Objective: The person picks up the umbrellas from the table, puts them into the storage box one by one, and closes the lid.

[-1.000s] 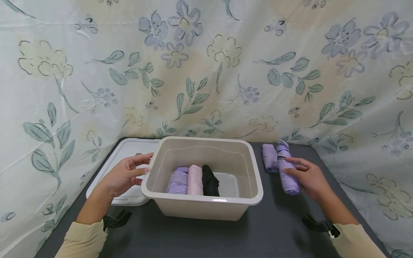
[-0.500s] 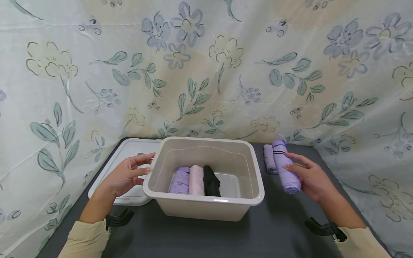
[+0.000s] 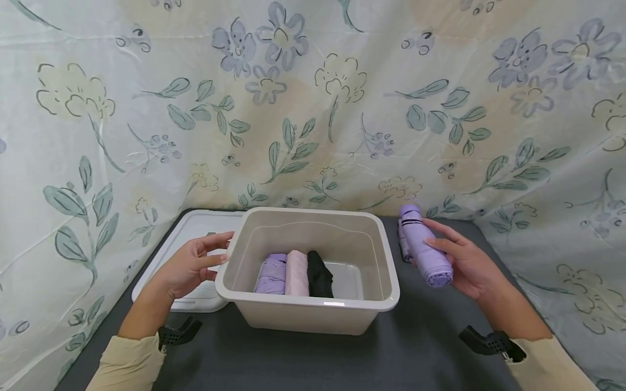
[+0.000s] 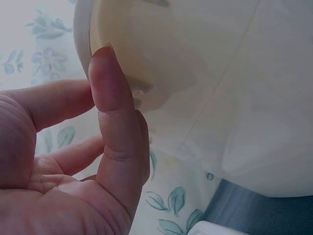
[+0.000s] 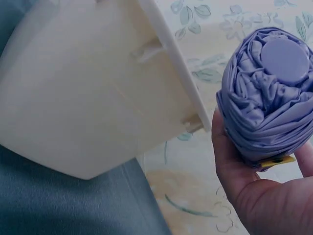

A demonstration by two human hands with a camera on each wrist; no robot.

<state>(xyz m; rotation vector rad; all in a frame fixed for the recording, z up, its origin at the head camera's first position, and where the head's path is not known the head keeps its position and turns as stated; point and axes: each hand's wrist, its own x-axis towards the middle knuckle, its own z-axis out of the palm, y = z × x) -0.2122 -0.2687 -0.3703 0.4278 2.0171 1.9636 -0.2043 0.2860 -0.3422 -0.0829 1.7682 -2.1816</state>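
Observation:
In the head view my right hand [image 3: 471, 260] grips a folded purple umbrella [image 3: 426, 247] to the right of the beige plastic bin [image 3: 313, 317]. Its round end cap and gathered fabric show up close in the right wrist view, beside the bin's outer wall [image 5: 83, 88]. My left hand [image 3: 192, 264] touches the bin's left rim with thumb and fingertips, its fingers fairly straight. Inside the bin lie a purple rolled bundle [image 3: 271, 274], a pink roll [image 3: 296, 273] and a black bundle [image 3: 319, 276], side by side.
A second purple roll [image 3: 404, 244] lies on the dark table [image 3: 313, 361], mostly hidden behind the held umbrella. The white lid [image 3: 168, 266] lies flat left of the bin, partly under my left hand. A floral curtain [image 3: 313, 108] encloses the back and sides.
My right hand has raised the purple umbrella from the table and brought it left toward the bin, so that it covers more of the second purple roll. My left hand stays at the rim.

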